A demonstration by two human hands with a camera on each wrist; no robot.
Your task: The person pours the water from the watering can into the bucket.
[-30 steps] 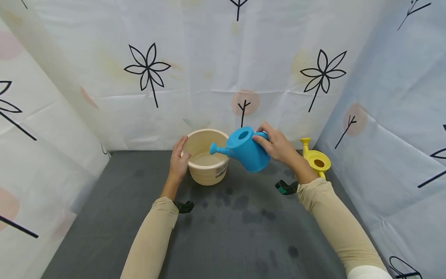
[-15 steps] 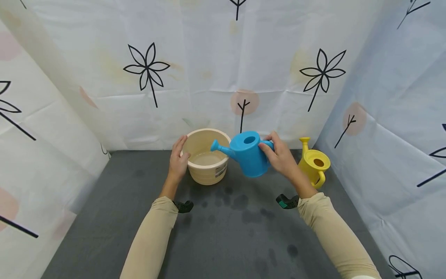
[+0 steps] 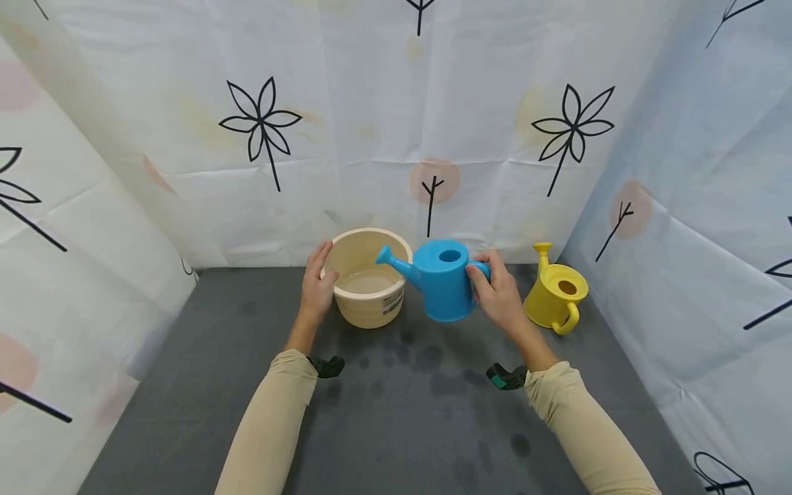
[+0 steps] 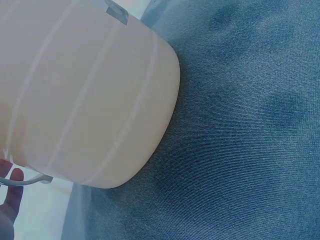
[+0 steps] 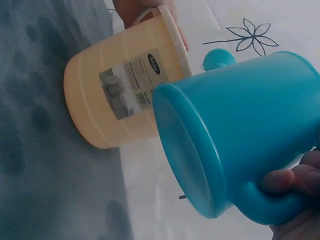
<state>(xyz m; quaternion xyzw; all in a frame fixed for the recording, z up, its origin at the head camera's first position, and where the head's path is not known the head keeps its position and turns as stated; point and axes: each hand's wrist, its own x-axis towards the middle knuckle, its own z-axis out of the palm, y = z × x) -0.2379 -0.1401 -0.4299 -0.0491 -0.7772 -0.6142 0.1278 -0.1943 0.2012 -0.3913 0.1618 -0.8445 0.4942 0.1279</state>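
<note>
A cream plastic bucket (image 3: 365, 313) stands upright at the back of the table. My left hand (image 3: 317, 285) grips its left rim; in the left wrist view, fingers (image 4: 14, 192) curl at the grey handle on the bucket's side. By its rear handle, my right hand (image 3: 498, 294) holds a blue watering can (image 3: 444, 289) just right of the bucket. The can is nearly upright, and its spout (image 3: 396, 263) reaches over the bucket's right rim. From the right wrist view, the can's base (image 5: 182, 150) is seen raised off the table, with a small drop at the spout head (image 5: 218, 59).
A yellow watering can (image 3: 547, 302) stands at the back right, close beyond my right wrist. Dark wet spots (image 3: 430, 357) mark the grey cloth-covered table (image 3: 383, 440). White patterned curtains (image 3: 346, 137) enclose the back and both sides.
The blue watering can has come down and right, levelling from a tilt towards the bucket to nearly upright. My right arm moved with it, uncovering the yellow can. My left hand and the bucket stayed put.
</note>
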